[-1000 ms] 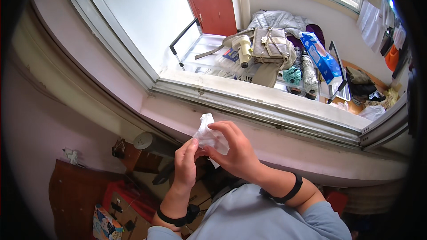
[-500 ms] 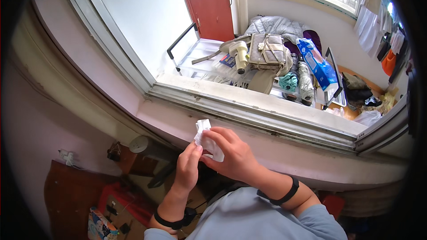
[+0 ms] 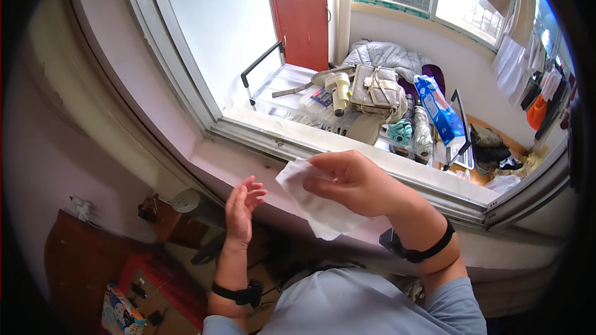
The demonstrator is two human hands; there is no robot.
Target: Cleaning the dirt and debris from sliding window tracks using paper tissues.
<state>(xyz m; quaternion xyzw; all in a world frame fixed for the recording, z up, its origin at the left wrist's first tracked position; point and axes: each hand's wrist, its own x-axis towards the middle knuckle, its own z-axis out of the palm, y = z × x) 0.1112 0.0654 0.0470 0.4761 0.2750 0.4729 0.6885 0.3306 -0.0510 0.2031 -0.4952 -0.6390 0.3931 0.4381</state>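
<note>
A white tissue [image 3: 329, 212] hangs partly unfolded from my right hand [image 3: 357, 180], pinched between thumb and fingers at its upper edge. It dangles in front of the pale window ledge. To its left, my left hand [image 3: 242, 211] is raised with fingers apart, holding nothing and not touching the tissue. Just beyond my right hand runs the metal window track [image 3: 273, 144]. Each forearm wears a black strap with a small dark device.
Past the window opening, a clear-lidded storage box [image 3: 279, 84] bears a beige backpack [image 3: 375, 90], a cream handheld device [image 3: 338, 92], folded umbrellas [image 3: 423, 130] and a blue tissue pack [image 3: 441, 108]. A silver quilt [image 3: 388, 56] lies behind. Clothes [image 3: 537, 111] hang at the right.
My hands have come apart. The left let go of the tissue and moved left, its fingers spreading. My right hand moved right with the tissue, which has opened from a crumpled bundle into a sheet.
</note>
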